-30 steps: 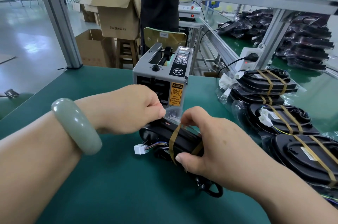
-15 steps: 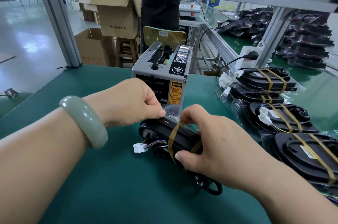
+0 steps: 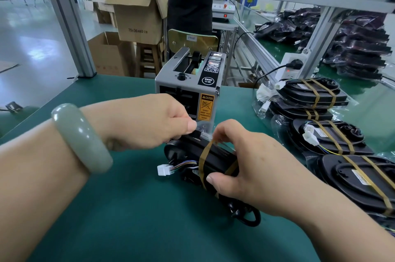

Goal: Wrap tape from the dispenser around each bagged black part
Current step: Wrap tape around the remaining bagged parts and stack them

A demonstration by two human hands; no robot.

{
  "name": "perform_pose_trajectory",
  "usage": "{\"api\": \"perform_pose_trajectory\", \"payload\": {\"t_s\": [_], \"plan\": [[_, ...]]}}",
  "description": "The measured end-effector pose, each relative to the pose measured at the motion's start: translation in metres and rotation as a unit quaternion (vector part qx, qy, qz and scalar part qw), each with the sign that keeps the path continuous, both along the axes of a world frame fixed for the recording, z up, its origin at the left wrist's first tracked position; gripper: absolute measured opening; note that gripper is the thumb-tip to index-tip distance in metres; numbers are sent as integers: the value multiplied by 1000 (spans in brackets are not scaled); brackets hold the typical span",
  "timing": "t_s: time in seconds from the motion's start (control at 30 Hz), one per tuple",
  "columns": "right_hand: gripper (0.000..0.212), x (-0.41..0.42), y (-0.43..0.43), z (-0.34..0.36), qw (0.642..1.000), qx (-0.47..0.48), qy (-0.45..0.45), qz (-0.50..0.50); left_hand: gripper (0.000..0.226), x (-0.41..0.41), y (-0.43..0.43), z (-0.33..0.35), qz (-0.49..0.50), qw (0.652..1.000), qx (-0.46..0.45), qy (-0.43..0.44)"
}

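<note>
Metal post: a grey metal post (image 3: pixel 72 26) stands at the far left corner of the green tabletop (image 3: pixel 119 219).
Bracelet: a pale green bracelet (image 3: pixel 81 140) sits round the left wrist.
Left hand: the left hand (image 3: pixel 149 120) is curled up. Its thumb and fingers pinch the top edge of the bagged black part (image 3: pixel 188 155), right in front of the machine's mouth.
Boxes: brown cardboard boxes (image 3: pixel 139 18) stand behind the tabletop. One sits on a wooden stool (image 3: pixel 148 58).
Tape dispenser: the grey tape dispenser (image 3: pixel 188 88) stands upright on the tabletop, just behind both hands. It has a black knob on top and a yellow caution sticker on the front.
Bagged black part: it lies on the tabletop in the middle, just in front of the tape dispenser, held by both hands.
White plug: a small white plug (image 3: pixel 163 169) on coloured wires sticks out near the left end of the part.
Tape: a brown strip of tape (image 3: pixel 205 159) goes over the top of the part and down its near side.
Right hand: the right hand (image 3: pixel 252 165) grips the right side of the part. Its fingers curl over the top and its thumb presses on the near side.
Taped parts: more taped parts (image 3: pixel 320 95) lie stacked on the right of the tabletop, with brown bands across them.
Socket: a white socket (image 3: pixel 290 67) with a black plug in it hangs on a post behind the stack.
Far pile: a far pile (image 3: pixel 359 43) of dark bagged parts lies on another green top at the back right.
</note>
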State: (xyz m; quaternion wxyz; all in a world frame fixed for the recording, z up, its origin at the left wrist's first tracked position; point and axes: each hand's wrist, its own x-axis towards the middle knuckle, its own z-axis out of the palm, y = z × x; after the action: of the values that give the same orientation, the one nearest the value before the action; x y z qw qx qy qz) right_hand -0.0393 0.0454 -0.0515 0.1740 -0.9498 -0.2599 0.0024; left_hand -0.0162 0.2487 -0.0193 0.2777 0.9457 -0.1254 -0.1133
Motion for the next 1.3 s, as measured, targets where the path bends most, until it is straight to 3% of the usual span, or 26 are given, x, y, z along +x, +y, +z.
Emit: {"api": "perform_pose_trajectory", "payload": {"t_s": [0.13,0.33,0.4,0.5,0.57,0.77,0.93,1.3], "plan": [[48,-2,0,0,1000,-1,-9,3,37,11,-5,-2,40,996,-27,77],[49,-1,1,1,1000,-7,-18,10,37,20,-14,0,47,992,34,115],[50,-2,0,1,1000,-7,-21,10,38,21,-16,0,50,991,70,98],[50,-2,1,1,1000,-8,-23,12,34,23,-19,-2,45,983,175,-20],[51,-2,1,1,1000,-11,-24,13,33,24,-20,-2,30,977,204,-48],[51,-1,1,1,1000,-11,-27,12,33,25,-25,3,-4,969,241,-46],[48,-2,2,2,1000,-13,-24,8,48,22,-29,14,-1,964,262,48],[49,-3,2,4,1000,-12,-24,3,39,18,-36,15,-2,964,263,26]]}}
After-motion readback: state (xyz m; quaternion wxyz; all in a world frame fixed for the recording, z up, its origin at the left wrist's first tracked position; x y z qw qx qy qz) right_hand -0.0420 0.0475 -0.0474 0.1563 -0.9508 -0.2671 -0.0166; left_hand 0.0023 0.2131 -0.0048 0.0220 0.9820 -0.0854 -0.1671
